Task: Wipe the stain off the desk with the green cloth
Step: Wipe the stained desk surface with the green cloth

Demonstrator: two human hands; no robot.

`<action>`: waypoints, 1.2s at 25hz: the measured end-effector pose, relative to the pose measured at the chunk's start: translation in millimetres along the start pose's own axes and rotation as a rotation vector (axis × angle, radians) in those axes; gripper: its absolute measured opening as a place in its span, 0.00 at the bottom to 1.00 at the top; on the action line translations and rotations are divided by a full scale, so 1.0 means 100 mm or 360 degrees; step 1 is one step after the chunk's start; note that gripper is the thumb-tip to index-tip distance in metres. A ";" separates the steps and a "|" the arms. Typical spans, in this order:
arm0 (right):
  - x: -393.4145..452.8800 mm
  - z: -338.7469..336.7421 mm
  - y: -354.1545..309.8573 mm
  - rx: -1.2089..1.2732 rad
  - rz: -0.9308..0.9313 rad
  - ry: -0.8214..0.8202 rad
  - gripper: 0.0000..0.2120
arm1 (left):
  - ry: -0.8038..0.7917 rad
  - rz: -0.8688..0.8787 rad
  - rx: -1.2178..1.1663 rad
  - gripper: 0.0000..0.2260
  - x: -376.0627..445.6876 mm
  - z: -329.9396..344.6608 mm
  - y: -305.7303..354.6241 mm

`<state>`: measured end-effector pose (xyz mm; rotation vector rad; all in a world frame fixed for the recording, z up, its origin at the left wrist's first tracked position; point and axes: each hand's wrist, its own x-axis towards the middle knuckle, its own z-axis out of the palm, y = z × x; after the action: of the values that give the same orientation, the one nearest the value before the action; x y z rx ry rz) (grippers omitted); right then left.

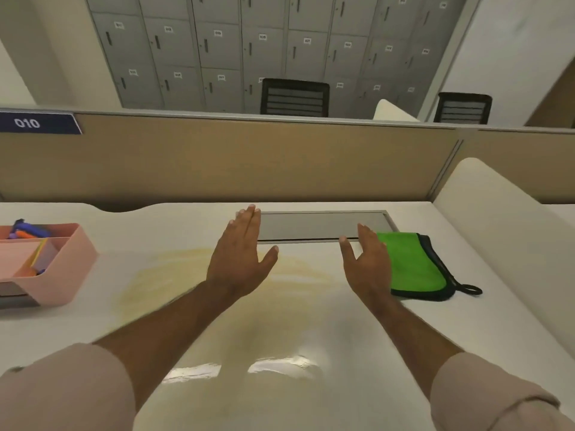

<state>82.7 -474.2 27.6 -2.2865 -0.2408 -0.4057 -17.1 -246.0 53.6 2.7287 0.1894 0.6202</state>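
A pale yellow stain (174, 275) spreads over the white desk (311, 384), from left of centre to under my hands. The green cloth (415, 264), folded, with a dark trim and a loop, lies flat on the desk at the right. My left hand (241, 259) hovers flat above the stain, fingers straight and apart, holding nothing. My right hand (367, 259) is stretched out palm down just left of the cloth, its outer edge over the cloth's left border; I cannot tell whether it touches it. It holds nothing.
A pink organiser tray (67, 269) with pens and sticky notes stands at the desk's left edge. A grey cable-port lid (320, 225) is set into the desk behind my hands. A beige partition (249, 157) closes the back, a white divider (504, 219) the right.
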 end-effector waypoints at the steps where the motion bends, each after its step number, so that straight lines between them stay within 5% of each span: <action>1: 0.05 -0.11 0.14 -0.0013 0.0021 0.0029 0.26 | -0.0019 0.0021 -0.0017 0.34 0.04 0.09 0.15; 8: 0.39 -0.66 1.19 -0.0121 0.0211 0.0091 0.23 | -0.0219 0.0173 -0.0062 0.32 0.33 0.73 0.97; 14: 0.59 -0.74 1.83 -0.0276 0.0191 -0.0117 0.24 | -0.0365 0.0315 -0.0139 0.30 0.53 1.36 1.68; 25: 1.15 -0.48 2.17 -0.0807 -0.0022 -0.0737 0.28 | -0.0755 0.0225 -0.0213 0.24 1.09 2.44 2.60; 30: 1.02 -0.30 2.23 -0.1058 -0.0044 -0.0646 0.26 | -0.0794 0.0163 -0.0215 0.24 1.06 2.68 2.37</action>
<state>237.2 -642.1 -67.8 -3.0166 -0.3830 -0.0175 208.9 -524.2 -48.5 2.6721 -0.1102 -0.0359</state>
